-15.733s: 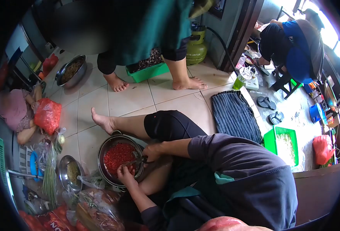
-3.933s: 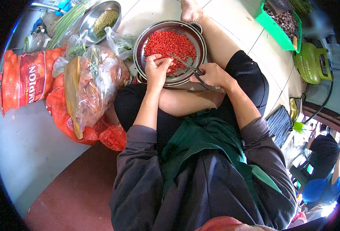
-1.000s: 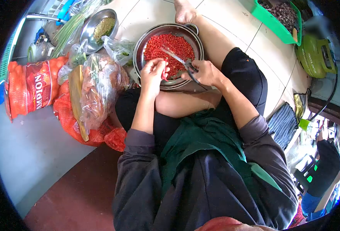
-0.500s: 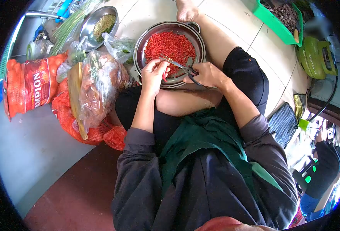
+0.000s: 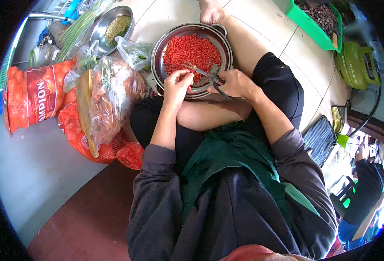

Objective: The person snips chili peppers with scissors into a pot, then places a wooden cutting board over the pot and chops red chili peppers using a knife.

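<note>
fingertips together, the left hand (image 5: 177, 88) pinches a chili (image 5: 189, 89); the right hand (image 5: 236, 83) curls round scissors (image 5: 211, 76) over the upper-centre pot (image 5: 158, 58). likely snipping; the next cut wants fingertips clear.

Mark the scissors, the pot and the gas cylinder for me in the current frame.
Scissors (image 5: 210, 75): head view, on the metal near the pivot.
Pot (image 5: 190, 30): head view, on the far inner wall.
Gas cylinder (image 5: 349, 67): head view, on the green body.

Red piece (image 5: 189, 89) partly hidden by left fingers (image 5: 184, 81); green crate (image 5: 311, 29) cropped above.
</note>
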`<action>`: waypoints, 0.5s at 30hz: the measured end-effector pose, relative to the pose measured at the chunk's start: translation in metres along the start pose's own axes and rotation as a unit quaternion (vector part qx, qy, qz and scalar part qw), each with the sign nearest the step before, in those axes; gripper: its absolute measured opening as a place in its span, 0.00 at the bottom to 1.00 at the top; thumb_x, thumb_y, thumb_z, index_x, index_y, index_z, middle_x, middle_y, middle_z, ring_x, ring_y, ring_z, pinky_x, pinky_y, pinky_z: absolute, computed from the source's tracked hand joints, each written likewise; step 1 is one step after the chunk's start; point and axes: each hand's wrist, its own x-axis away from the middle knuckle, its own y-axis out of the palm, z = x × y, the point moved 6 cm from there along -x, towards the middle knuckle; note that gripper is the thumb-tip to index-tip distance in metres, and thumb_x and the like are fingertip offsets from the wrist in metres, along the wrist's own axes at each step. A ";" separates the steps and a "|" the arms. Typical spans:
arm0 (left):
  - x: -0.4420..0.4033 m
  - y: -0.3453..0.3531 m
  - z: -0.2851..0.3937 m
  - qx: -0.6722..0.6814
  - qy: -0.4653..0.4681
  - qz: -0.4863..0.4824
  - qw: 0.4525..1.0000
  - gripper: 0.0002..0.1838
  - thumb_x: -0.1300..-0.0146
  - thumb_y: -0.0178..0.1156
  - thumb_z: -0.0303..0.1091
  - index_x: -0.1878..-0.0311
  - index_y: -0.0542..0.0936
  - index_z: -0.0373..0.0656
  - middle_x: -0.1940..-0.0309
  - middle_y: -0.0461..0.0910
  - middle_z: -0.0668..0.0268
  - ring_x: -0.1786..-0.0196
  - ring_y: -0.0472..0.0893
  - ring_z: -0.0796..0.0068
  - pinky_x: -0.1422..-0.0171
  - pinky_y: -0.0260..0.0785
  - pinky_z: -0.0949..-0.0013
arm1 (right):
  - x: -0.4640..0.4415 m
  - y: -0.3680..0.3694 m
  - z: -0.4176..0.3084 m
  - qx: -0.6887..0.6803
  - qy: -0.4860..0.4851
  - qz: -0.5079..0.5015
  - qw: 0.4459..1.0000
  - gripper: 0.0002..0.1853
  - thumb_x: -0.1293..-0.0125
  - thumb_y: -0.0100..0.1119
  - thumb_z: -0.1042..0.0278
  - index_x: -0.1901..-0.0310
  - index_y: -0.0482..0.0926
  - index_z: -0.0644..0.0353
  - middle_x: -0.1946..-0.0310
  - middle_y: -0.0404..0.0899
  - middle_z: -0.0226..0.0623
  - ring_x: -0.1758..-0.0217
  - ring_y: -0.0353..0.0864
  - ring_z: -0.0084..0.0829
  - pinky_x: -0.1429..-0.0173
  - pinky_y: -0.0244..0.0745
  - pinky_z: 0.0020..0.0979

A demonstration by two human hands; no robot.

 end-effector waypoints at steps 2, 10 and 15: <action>0.000 0.000 0.000 -0.003 0.009 0.006 1.000 0.11 0.40 0.63 0.27 0.55 0.79 0.34 0.70 0.79 0.68 0.71 0.77 0.82 0.70 0.68 0.79 | 0.001 -0.001 -0.003 0.002 0.004 -0.007 1.000 0.31 0.51 0.67 0.38 0.73 0.79 0.66 0.75 0.79 0.52 0.66 0.81 0.50 0.59 0.73 0.42; -0.002 0.001 -0.005 0.027 0.004 0.029 0.999 0.13 0.42 0.63 0.24 0.54 0.80 0.31 0.72 0.79 0.68 0.71 0.77 0.82 0.68 0.69 0.79 | -0.002 0.002 0.009 0.007 0.002 -0.001 1.000 0.29 0.50 0.67 0.40 0.68 0.81 0.65 0.73 0.79 0.53 0.65 0.81 0.50 0.58 0.73 0.43; -0.004 -0.003 -0.004 0.032 0.006 0.038 0.999 0.13 0.42 0.63 0.25 0.53 0.80 0.34 0.70 0.80 0.67 0.71 0.77 0.82 0.71 0.67 0.80 | 0.006 -0.008 -0.003 -0.021 0.025 -0.044 0.998 0.29 0.50 0.66 0.40 0.68 0.81 0.65 0.74 0.79 0.53 0.66 0.80 0.49 0.59 0.72 0.42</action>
